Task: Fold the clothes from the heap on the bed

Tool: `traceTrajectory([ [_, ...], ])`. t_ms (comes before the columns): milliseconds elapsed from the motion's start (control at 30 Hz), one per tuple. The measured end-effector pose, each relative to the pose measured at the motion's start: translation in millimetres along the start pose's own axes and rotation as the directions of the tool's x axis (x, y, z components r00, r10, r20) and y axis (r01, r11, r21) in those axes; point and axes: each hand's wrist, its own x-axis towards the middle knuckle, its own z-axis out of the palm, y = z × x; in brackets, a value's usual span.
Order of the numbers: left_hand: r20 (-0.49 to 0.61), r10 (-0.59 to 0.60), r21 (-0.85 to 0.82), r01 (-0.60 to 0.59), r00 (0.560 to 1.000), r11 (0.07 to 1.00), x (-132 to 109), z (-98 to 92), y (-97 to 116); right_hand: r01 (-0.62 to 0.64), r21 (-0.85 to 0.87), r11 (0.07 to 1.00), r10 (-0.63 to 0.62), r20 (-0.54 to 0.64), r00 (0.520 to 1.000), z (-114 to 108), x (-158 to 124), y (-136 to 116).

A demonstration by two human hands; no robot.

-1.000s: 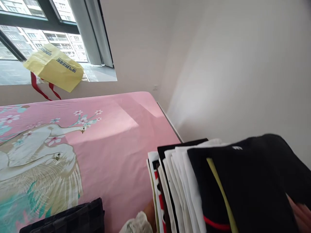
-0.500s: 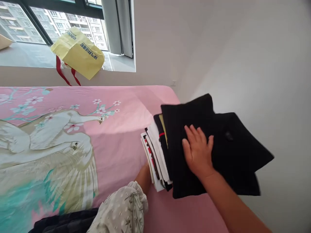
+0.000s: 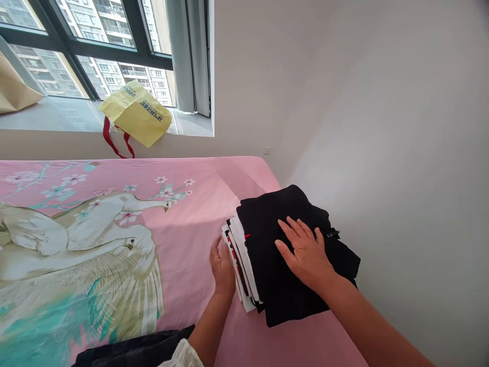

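A stack of folded clothes (image 3: 244, 265), black, white and red, lies on the pink bed sheet (image 3: 191, 229) near its right edge. The top piece is a black garment (image 3: 267, 224). My right hand (image 3: 305, 252) lies flat on that black garment with the fingers spread, open. My left hand (image 3: 221, 267) rests against the left side of the stack, fingers extended along the folded edges, holding nothing.
The sheet shows a large white swan print (image 3: 76, 239). A yellow bag with red handles (image 3: 135, 112) hangs over the window sill. A dark garment (image 3: 133, 349) lies at the bottom edge. A white wall (image 3: 401, 153) runs close along the bed's right side.
The stack has settled lower on the bed and been squared up. My right hand stays on top; my left hand has come out from below to the stack's left side.
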Motion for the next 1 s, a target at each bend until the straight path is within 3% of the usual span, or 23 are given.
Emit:
traceTrajectory([
  [33, -0.021, 0.132, 0.032, -0.131, 0.991, 0.991, 4.2, -4.2, 17.9, 0.009, 0.010, 1.000, -0.008, -0.072, 0.997, -12.3, -4.5, -0.2],
  [67, -0.016, 0.302, 0.074, -0.300, 0.953, 0.951, 9.4, -6.9, 37.7, -0.001, 0.020, 1.000, 0.004, -0.171, 0.985, -23.2, -10.6, 1.4],
  [133, 0.220, 0.599, 0.149, -0.633, 0.770, 0.760, 24.1, -6.7, 76.2, -0.060, 0.040, 0.997, 0.070, -0.361, 0.930, -35.2, -24.8, 9.3],
  [167, 0.351, 0.636, 0.163, -0.714, 0.687, 0.681, 33.5, -3.8, 90.9, -0.096, 0.041, 0.995, 0.104, -0.405, 0.908, -34.4, -30.7, 14.8],
  [200, 0.451, 0.606, 0.186, -0.733, 0.655, 0.654, 44.1, 0.5, 100.6, -0.125, 0.030, 0.992, 0.127, -0.402, 0.907, -28.8, -34.0, 20.5],
  [233, 0.526, 0.532, 0.220, -0.710, 0.664, 0.669, 55.2, 5.6, 104.6, -0.150, 0.008, 0.989, 0.143, -0.366, 0.919, -18.9, -33.9, 25.8],
  [300, 0.582, 0.344, 0.303, -0.588, 0.737, 0.750, 77.4, 15.3, 97.0, -0.169, -0.058, 0.984, 0.152, -0.225, 0.962, 8.2, -22.7, 33.1],
  [367, 0.561, 0.207, 0.355, -0.459, 0.801, 0.814, 96.2, 20.2, 77.9, -0.163, -0.092, 0.982, 0.151, -0.123, 0.981, 33.5, -1.2, 34.8],
  [467, 0.510, 0.133, 0.379, -0.361, 0.850, 0.852, 113.5, 17.9, 56.0, -0.089, -0.098, 0.991, 0.086, -0.043, 0.995, 49.6, 28.9, 31.6],
  [633, 0.505, 0.108, 0.420, -0.354, 0.856, 0.836, 109.9, 13.2, 67.6, -0.113, -0.071, 0.991, 0.114, 0.015, 0.993, 39.0, 35.6, 30.5],
  [767, 0.453, 0.100, 0.445, -0.322, 0.886, 0.836, 91.3, 3.5, 77.7, -0.141, 0.037, 0.989, 0.136, 0.109, 0.985, 13.0, 27.1, 33.2],
  [833, 0.378, 0.063, 0.458, -0.246, 0.923, 0.854, 81.2, -9.4, 75.9, -0.130, 0.137, 0.982, 0.131, 0.006, 0.991, -4.4, 10.7, 36.9],
  [900, 0.297, 0.067, 0.470, -0.207, 0.952, 0.858, 70.4, -24.0, 75.8, -0.138, 0.271, 0.953, 0.203, -0.227, 0.953, -13.3, -23.4, 45.2],
  [933, 0.270, 0.108, 0.473, -0.229, 0.957, 0.851, 64.7, -29.8, 78.6, -0.165, 0.360, 0.918, 0.294, -0.340, 0.893, -11.4, -46.6, 51.3],
  [1000, 0.289, 0.259, 0.454, -0.370, 0.922, 0.810, 53.1, -34.4, 92.4, -0.311, 0.553, 0.773, 0.548, -0.337, 0.765, 7.3, -97.6, 65.5],
])
